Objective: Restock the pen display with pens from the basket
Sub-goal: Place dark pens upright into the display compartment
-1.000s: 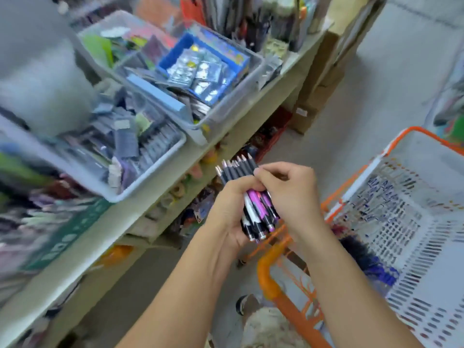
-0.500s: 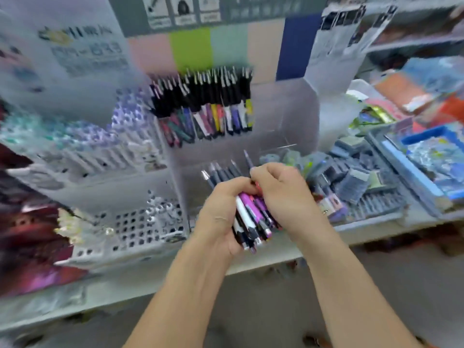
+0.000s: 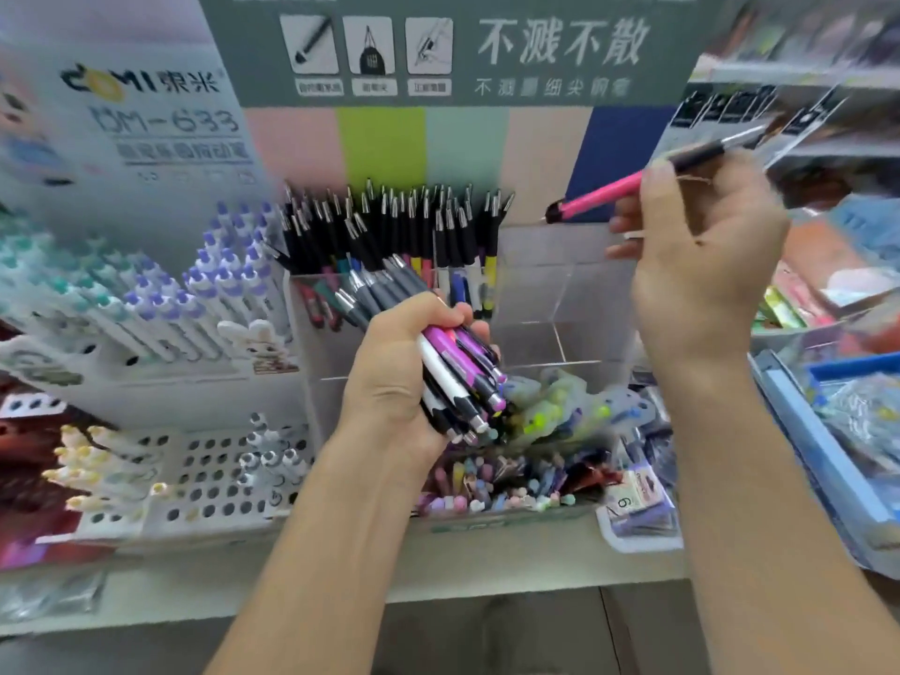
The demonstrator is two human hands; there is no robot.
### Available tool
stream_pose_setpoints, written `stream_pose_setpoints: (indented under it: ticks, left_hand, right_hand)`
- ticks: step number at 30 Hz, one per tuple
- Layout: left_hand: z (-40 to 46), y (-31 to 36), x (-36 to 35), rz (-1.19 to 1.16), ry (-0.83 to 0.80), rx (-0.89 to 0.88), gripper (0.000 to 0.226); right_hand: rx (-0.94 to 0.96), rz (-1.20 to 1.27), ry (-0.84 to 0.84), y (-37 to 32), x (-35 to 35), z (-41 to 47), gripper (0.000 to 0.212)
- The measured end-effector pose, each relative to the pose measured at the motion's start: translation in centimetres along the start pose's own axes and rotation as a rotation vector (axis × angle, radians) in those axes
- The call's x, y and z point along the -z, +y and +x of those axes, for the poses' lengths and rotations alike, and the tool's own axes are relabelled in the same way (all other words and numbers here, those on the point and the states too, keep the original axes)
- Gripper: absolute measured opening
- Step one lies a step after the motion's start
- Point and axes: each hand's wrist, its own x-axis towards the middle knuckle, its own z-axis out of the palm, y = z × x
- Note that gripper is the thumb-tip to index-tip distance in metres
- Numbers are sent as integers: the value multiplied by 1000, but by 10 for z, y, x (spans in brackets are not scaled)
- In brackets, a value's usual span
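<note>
Pens (image 3: 455, 377) look light, stiff, slippery; left hand (image 3: 394, 377) clamps the bundle mid-barrel, right hand (image 3: 701, 265) pinches pink pen (image 3: 601, 194) above.

This is a stationery shop. A clear pen display (image 3: 560, 294) on a shelf (image 3: 487, 562) holds rows of black-topped pens (image 3: 399, 226) under a printed sign (image 3: 458, 46) with Chinese text and product pictures. Beside it stand a white rack (image 3: 160, 460) of capped pens, a branded card (image 3: 160, 114) marked DM-633, a tray of small erasers (image 3: 506, 489) and bins (image 3: 828, 460) of packaged goods.
</note>
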Motion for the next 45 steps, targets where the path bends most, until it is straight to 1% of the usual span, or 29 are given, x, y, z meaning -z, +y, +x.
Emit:
stream_pose_setpoints:
  ticks: [3, 5, 7, 10, 12, 15, 17, 19, 20, 22, 24, 25, 27, 31, 33, 35, 38, 41, 42, 44, 45]
  left_hand:
    - [6, -7, -18, -20, 32, -65, 18]
    - [9, -11, -24, -47, 49, -91, 15]
    - [10, -13, -27, -54, 80, -104, 12]
    - [10, -14, -28, -33, 117, -92, 12]
    - [11, -14, -28, -32, 134, -82, 14]
    - [12, -11, -26, 1, 153, -76, 12]
    - [13, -9, -24, 25, 153, -84, 13]
    - [12, -8, -22, 22, 152, -99, 14]
    - [12, -7, -21, 16, 151, -97, 14]
    - [13, -5, -19, 9, 135, -71, 13]
    - [14, -2, -14, 2, 127, -58, 10]
    - [15, 0, -13, 1, 126, -57, 10]
    - [16, 2, -12, -9, 126, -56, 9]
    - [18, 4, -14, -40, 133, -66, 9]
    - [18, 4, -12, -36, 142, -68, 7]
    - [18, 4, -10, -28, 141, -53, 7]
    - [15, 2, -6, -5, 144, -40, 8]
    - [11, 0, -6, 8, 145, -43, 7]
    - [11, 0, -5, 9, 143, -40, 11]
    - [11, 0, -3, 22, 146, -30, 15]
    - [12, 0, -1, 43, 144, -23, 15]
  right_hand:
    - [93, -239, -162, 19, -13, 28, 14]
    - [113, -333, -265, 28, -21, 37, 9]
    - [105, -405, -325, 37, -25, 41, 7]
    - [96, -426, -380, 46, -29, 42, 4]
    - [78, -414, -383, 48, -31, 41, 7]
    - [44, -313, -347, 41, -35, 40, 12]
    - [42, -322, -384, 40, -40, 37, 9]
    - [33, -353, -434, 39, -44, 32, 11]
    - [39, -370, -423, 37, -43, 30, 10]
    - [88, -369, -290, 25, -35, 33, 6]
    - [88, -219, -154, 7, -24, 40, 5]
    - [83, -138, -130, 0, -21, 42, 6]
    - [77, -100, -179, -4, -26, 41, 8]
    - [-11, -200, -400, 11, -51, 27, 11]
    - [-42, -253, -452, 19, -56, 19, 9]
    - [-54, -276, -465, 25, -59, 13, 10]
    - [-17, -414, -458, 32, -62, 9, 16]
    - [-35, -491, -466, 28, -59, 8, 23]
    - [-28, -495, -439, 23, -55, 7, 24]
    - [-2, -435, -344, 8, -45, 3, 19]
    - [-34, -366, -357, -1, -40, -2, 17]
